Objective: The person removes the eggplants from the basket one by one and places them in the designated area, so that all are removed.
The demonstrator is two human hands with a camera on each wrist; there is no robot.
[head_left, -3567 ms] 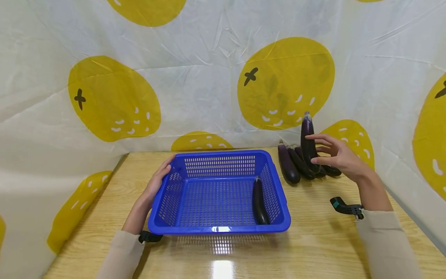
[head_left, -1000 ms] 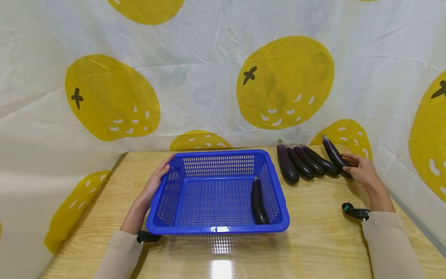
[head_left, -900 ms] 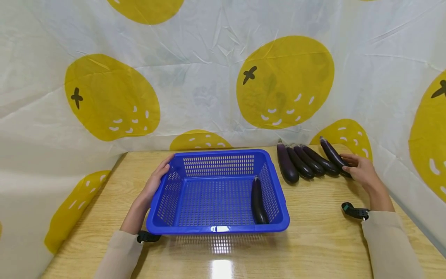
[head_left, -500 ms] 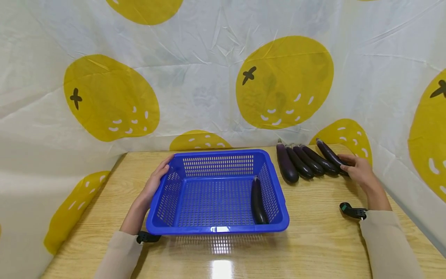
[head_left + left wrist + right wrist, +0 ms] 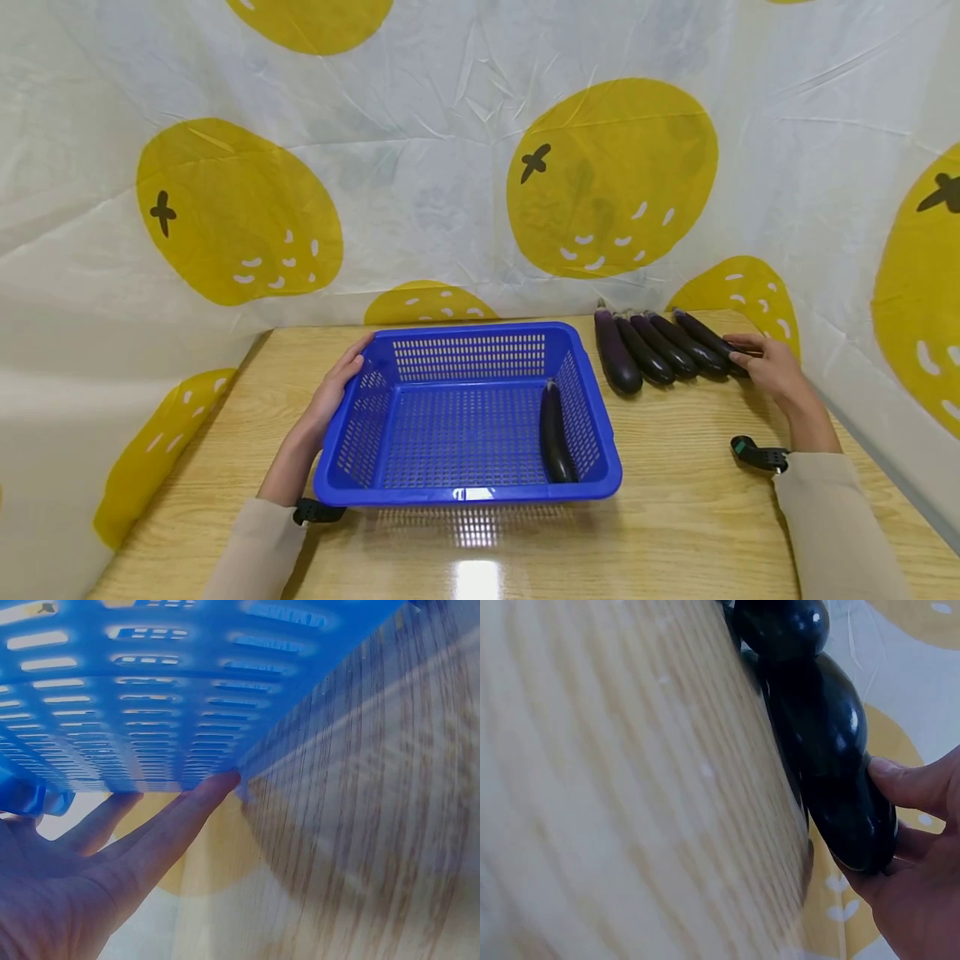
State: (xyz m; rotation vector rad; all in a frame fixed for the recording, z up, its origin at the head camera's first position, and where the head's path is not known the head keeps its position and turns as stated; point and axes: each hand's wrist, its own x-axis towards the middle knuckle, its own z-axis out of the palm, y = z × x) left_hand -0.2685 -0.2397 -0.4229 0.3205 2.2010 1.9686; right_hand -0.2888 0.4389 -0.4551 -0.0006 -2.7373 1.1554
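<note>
At the far right of the table, my right hand grips the blunt end of a dark purple eggplant lying at the right end of a row. The right wrist view shows thumb and fingers on either side of this glossy eggplant. My left hand rests along the left side of a blue plastic basket. Its fingers lie extended against the slotted outer wall in the left wrist view; the thumb is mostly hidden. One eggplant lies inside the basket along its right wall.
Several other eggplants lie side by side between the basket and my right hand, stems toward the back. A white sheet printed with yellow fruit hangs behind and beside the wooden table.
My right hand first held an eggplant upright above the row, then carried it right. Over the last second it has lowered and shifted slightly left against the row. The left hand and basket stay put.
</note>
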